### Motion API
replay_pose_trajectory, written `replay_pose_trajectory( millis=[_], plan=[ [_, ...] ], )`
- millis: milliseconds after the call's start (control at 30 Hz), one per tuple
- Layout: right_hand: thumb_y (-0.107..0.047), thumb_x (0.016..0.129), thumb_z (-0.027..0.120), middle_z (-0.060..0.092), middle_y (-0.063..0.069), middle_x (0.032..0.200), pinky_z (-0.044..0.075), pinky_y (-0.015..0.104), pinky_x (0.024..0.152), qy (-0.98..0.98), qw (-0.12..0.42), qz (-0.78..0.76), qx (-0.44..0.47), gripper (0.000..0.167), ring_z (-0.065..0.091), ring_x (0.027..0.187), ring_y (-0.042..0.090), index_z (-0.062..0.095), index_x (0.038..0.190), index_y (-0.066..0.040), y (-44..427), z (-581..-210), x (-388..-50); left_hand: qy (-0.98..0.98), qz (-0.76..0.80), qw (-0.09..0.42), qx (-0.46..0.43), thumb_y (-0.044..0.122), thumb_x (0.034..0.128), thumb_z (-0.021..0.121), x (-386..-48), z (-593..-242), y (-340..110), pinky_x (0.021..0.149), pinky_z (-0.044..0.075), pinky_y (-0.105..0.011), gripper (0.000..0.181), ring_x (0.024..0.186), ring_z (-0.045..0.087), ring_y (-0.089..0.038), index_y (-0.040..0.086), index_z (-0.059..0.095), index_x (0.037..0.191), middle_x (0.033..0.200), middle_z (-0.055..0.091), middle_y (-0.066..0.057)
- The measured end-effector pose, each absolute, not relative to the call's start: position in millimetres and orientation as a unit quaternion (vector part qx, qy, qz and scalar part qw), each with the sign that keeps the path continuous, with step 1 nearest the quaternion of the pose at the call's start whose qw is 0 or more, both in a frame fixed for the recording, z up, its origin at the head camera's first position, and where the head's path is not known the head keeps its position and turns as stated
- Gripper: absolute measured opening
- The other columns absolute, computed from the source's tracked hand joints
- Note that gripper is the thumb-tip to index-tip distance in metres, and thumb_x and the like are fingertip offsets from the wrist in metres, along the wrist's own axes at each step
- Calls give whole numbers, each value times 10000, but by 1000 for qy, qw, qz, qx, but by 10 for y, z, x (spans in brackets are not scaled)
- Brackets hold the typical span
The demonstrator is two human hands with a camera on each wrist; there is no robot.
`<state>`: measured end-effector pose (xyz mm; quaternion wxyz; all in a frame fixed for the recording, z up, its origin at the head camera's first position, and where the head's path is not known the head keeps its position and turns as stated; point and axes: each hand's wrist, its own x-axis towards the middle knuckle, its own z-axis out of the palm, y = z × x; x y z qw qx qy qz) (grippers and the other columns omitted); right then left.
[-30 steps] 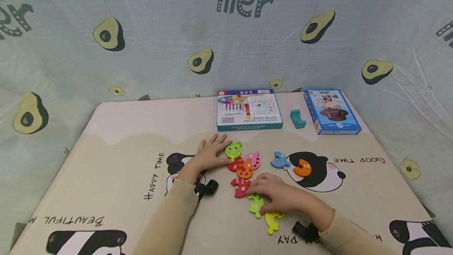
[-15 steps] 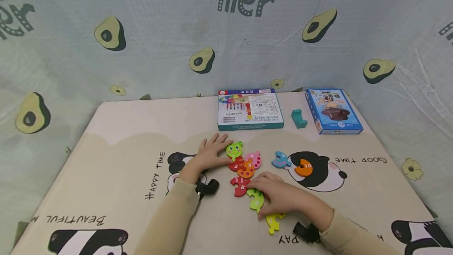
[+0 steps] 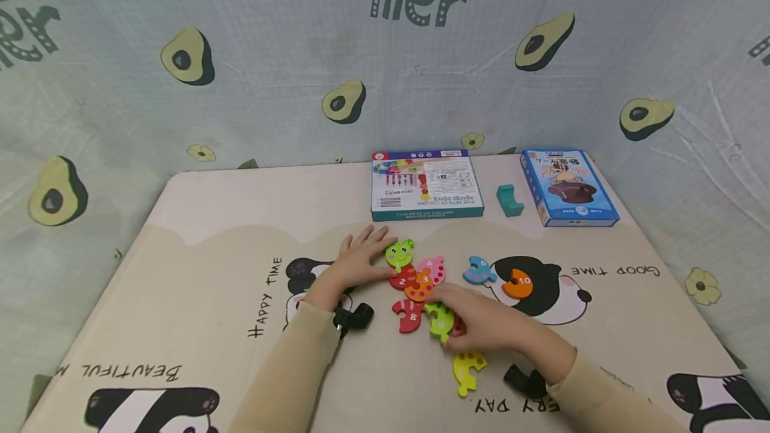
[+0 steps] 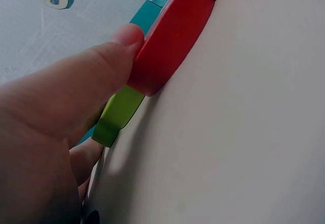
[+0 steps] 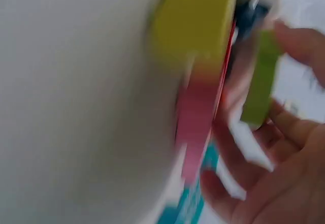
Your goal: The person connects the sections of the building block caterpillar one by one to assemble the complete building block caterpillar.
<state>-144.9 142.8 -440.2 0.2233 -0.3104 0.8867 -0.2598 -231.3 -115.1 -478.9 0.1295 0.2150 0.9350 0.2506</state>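
In the head view, my left hand (image 3: 351,269) lies by the green caterpillar-head puzzle piece (image 3: 398,254), fingers spread; its thumb touches the red 2 piece (image 3: 402,278). The left wrist view shows that thumb against the red piece's edge. An orange 3 piece (image 3: 418,287) and a pink dotted piece (image 3: 434,268) adjoin the red one. My right hand (image 3: 490,319) pinches a striped green puzzle piece (image 3: 441,323), raised off the table in the right wrist view. Left of it lies a red 8 piece (image 3: 407,317); another red piece (image 3: 458,326) is partly hidden under the hand.
A yellow piece (image 3: 466,373) lies nearer the front. Blue (image 3: 478,270) and orange 10 (image 3: 517,284) pieces lie on the right. Behind are a flat game box (image 3: 426,186), a teal block (image 3: 509,200) and a blue box (image 3: 570,189).
My right hand has moved slightly up and right with the green piece, uncovering the yellow piece and part of a red one. My left hand has stayed in place.
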Motion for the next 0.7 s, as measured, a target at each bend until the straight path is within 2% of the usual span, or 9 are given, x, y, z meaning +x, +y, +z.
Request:
replay_pose_trajectory(
  millis=[100, 200, 300, 367, 567, 700],
  plan=[
    [-209, 750, 701, 362, 5, 1399, 434, 407, 964, 889, 206, -299, -278, 635, 406, 1226, 184, 420, 1320, -196, 1496, -4369, -1576, 934, 253, 130, 214, 498, 782, 609, -2313, -4788, -1150, 1093, -55, -557, 700, 1422, 11, -234, 277, 358, 1398, 1525, 184, 24],
    [-149, 769, 672, 308, 60, 1421, 485, 328, 885, 888, 190, -329, -259, 652, 460, 1103, 174, 380, 1352, -160, 1554, -4366, -1705, 933, 259, 131, 212, 498, 777, 615, -2309, -4791, -1146, 1093, -61, -553, 702, 1422, 9, -233, 278, 364, 1395, 1523, 189, 23],
    [-95, 785, 641, 276, 110, 1429, 484, 221, 800, 883, 181, -351, -255, 656, 470, 994, 173, 350, 1373, -111, 1582, -4376, -1832, 933, 260, 131, 212, 497, 777, 616, -2311, -4793, -1147, 1092, -61, -556, 701, 1422, 11, -236, 277, 366, 1393, 1523, 189, 21],
    [-74, 791, 627, 273, 133, 1429, 468, 193, 767, 882, 178, -357, -251, 654, 461, 970, 183, 341, 1379, -84, 1590, -4382, -1913, 933, 260, 131, 213, 494, 779, 616, -2310, -4794, -1146, 1091, -61, -559, 698, 1422, 10, -237, 277, 366, 1393, 1524, 187, 23],
    [-52, 801, 601, 269, 162, 1446, 468, 282, 817, 891, 190, -326, -251, 648, 455, 1030, 226, 335, 1391, -59, 1585, -4366, -2153, 933, 262, 128, 211, 488, 781, 618, -2322, -4793, -1147, 1092, -59, -556, 692, 1422, 10, -234, 276, 370, 1392, 1523, 188, 25],
    [-43, 797, 586, 285, 118, 1462, 458, 298, 830, 890, 230, -303, -252, 641, 435, 1067, 227, 357, 1393, -102, 1579, -4375, -2253, 933, 260, 129, 211, 492, 780, 617, -2326, -4791, -1146, 1094, -58, -553, 694, 1422, 8, -231, 280, 369, 1392, 1523, 187, 28]
  ],
)
